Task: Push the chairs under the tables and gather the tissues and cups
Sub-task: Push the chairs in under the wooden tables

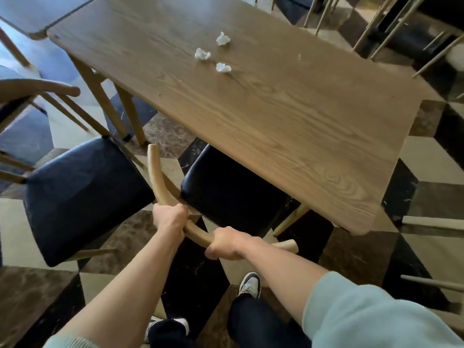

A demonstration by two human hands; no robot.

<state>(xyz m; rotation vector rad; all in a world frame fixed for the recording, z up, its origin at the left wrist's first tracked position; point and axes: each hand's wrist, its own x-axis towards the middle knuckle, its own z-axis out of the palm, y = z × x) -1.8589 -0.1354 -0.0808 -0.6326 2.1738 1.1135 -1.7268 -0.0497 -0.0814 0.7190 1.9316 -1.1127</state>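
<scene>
A wooden table (288, 136) fills the middle of the head view. Three crumpled white tissues lie on its far part: one (223, 38), a second (202, 54), a third (223, 67). A chair with a black seat (226, 192) sits partly under the table's near edge. Its curved wooden backrest (157, 177) is gripped by both hands: my left hand (170, 218) on the left part, my right hand (227, 243) on the right part. No cup is visible.
A second black-seated chair (82, 197) stands out from the table at the left. Another table (32, 13) adjoins at the far left. Chair legs (391, 28) crowd the top right. My shoe (249, 285) stands on the checkered floor.
</scene>
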